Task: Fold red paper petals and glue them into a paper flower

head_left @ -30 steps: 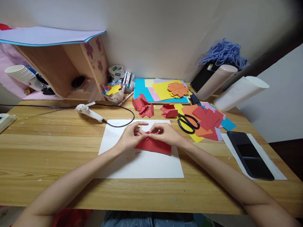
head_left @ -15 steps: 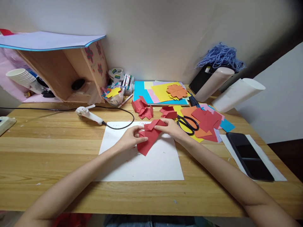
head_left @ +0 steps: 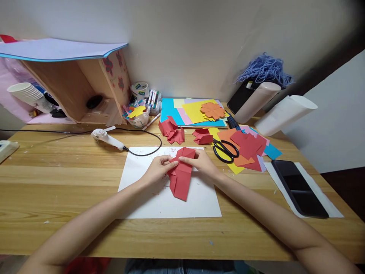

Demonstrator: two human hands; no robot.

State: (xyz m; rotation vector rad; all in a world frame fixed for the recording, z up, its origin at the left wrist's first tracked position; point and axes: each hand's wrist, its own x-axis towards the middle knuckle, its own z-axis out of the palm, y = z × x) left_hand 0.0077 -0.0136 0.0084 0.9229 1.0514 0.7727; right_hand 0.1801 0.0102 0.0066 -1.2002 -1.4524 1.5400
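Observation:
A partly folded red paper [head_left: 181, 179] lies lengthwise on a white sheet [head_left: 142, 198] in the middle of the wooden desk. My left hand [head_left: 157, 170] pinches its left edge with thumb and fingertips. Opposite it, my right hand [head_left: 201, 163] presses fingers onto the paper's upper right part. The two hands' fingertips nearly meet over the fold.
Folded red paper pieces [head_left: 171, 130] and black scissors [head_left: 225, 149] lie just behind the sheet. Coloured paper stacks [head_left: 194, 111] sit at the back and scattered squares [head_left: 248, 146] at the right. A glue gun with cord [head_left: 106, 137], a phone [head_left: 299, 188], and a cardboard shelf [head_left: 71, 87] surround the work area.
The red paper was turned from lying crosswise to lying lengthwise, passing through a diagonal position. Both hands stayed on it and shifted slightly up the sheet.

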